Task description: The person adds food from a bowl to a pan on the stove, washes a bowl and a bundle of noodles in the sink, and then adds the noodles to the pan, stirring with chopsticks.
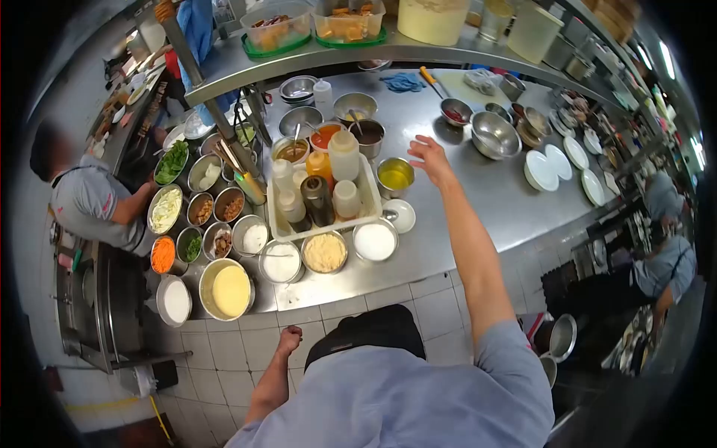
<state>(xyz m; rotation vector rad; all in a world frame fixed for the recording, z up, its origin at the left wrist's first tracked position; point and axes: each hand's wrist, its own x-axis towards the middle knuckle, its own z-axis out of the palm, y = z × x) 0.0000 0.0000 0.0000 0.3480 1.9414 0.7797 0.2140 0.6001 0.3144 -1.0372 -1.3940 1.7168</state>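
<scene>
Over the steel counter, my right hand (429, 159) reaches forward with its fingers apart and nothing in them. Just left of it stands a metal pot of yellow liquid (395, 176). My left hand (290, 339) hangs low beside my body, above the floor, its fingers curled closed with no object showing. A white tub (360, 215) of squeeze bottles, among them an orange bottle (320, 166) and a dark bottle (317, 200), is left of the pot. A small white plate (403, 216) lies in front of the pot.
Bowls of white powder (375, 240), yellow crumbs (324, 252) and pale yellow batter (231, 290) line the front edge. A pan (455, 112), a steel bowl (496, 135) and white plates (541, 170) sit to the right. A shelf (299, 66) crosses overhead. Co-workers stand at both sides.
</scene>
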